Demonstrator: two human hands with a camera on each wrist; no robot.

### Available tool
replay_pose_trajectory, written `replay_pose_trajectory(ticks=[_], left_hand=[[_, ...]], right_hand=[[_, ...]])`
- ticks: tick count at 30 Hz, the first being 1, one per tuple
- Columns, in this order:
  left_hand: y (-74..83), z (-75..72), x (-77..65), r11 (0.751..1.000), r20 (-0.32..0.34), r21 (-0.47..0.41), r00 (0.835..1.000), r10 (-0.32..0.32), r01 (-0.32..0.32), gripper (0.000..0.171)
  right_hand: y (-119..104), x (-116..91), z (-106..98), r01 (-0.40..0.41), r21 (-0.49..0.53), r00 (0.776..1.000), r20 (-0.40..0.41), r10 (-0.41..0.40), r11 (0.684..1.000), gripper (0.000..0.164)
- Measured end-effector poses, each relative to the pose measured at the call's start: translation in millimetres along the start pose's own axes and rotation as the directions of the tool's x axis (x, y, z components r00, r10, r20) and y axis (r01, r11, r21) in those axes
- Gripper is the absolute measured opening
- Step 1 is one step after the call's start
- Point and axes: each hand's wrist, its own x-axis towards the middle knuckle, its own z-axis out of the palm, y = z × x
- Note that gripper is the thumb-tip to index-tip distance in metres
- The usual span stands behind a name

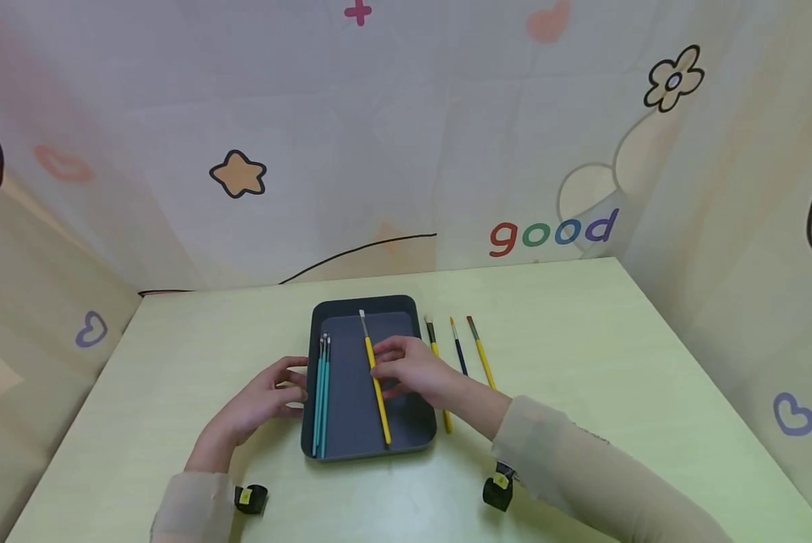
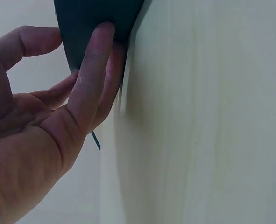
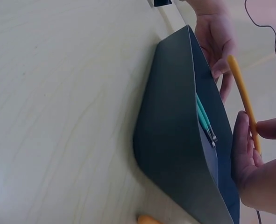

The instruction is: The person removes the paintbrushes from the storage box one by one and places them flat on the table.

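Observation:
A dark grey rectangular tray [image 1: 351, 437] lies on the table. Along its left side rest several teal-handled paintbrushes [image 1: 320, 407]. My right hand [image 1: 415, 369] pinches a yellow paintbrush [image 1: 381, 407] between thumb and fingers over the tray, its pale bristles pointing away from me. In the right wrist view the yellow handle [image 3: 243, 91] is above the tray rim. My left hand [image 1: 270, 396] touches the tray's left outer wall with its fingertips; in the left wrist view the fingers [image 2: 93, 70] lie fairly straight against the dark wall [image 2: 81, 18].
Right of the tray lie a yellow brush with a dark ferrule [image 1: 448, 422], a dark blue brush [image 1: 460, 354] and a yellow brush with brown bristles [image 1: 483, 358], partly behind my right forearm. A printed curtain [image 1: 378, 136] stands behind the pale table [image 1: 582, 339].

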Motion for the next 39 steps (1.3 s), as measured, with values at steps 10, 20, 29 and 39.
replay_pose_trajectory(ticks=[10,20,29,39], left_hand=[[-0.3,-0.3,-1.3,1.000,0.001,-0.001,1.000,0.000,0.000,0.059],[-1.9,-0.3,-0.9,1.000,-0.004,-0.004,1.000,0.011,-0.011,0.059],[-1.9,-1.4,-1.2,1.000,0.000,-0.008,1.000,0.000,0.000,0.060],[-1.6,0.5,-1.0,1.000,0.001,-0.024,1.000,-0.004,0.005,0.060]], right_hand=[[1.7,-6.7,-17.2,-0.015,-0.019,0.999,-0.045,0.014,1.000,0.037],[5.4,-15.1,-38.3,-0.011,-0.021,0.998,-0.054,0.009,1.000,0.041],[11.5,-22.3,-63.6,-0.028,-0.017,0.995,-0.095,0.026,0.999,0.045],[21.2,-31.9,-96.9,-0.072,-0.020,0.986,-0.151,0.068,0.997,0.041]])
